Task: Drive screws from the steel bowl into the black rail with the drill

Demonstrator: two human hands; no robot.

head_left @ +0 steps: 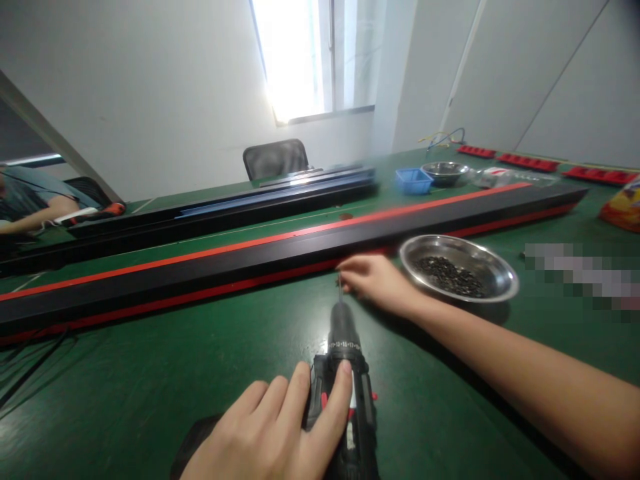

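Observation:
My left hand (280, 420) is wrapped over a black cordless drill (345, 347), its thumb along the top of the body. The drill's thin bit points away from me toward the long black bar with red edges (260, 257). At the tip of the bit, my right hand (373, 280) has its thumb and fingers pinched together, close to the bar's near red edge. Whatever lies between those fingertips is too small to make out. Just right of that hand, a shiny metal bowl (510, 283) holds many small dark pieces that look like screws (450, 275).
Behind the bar stand a blue plastic basket (414, 181) and a second metal bowl (445, 173). More long dark bars (225, 207) lie farther back. Red strips (527, 162) line the far right. At far left a person's arm (45, 210) rests near a red-and-black tool (107, 212).

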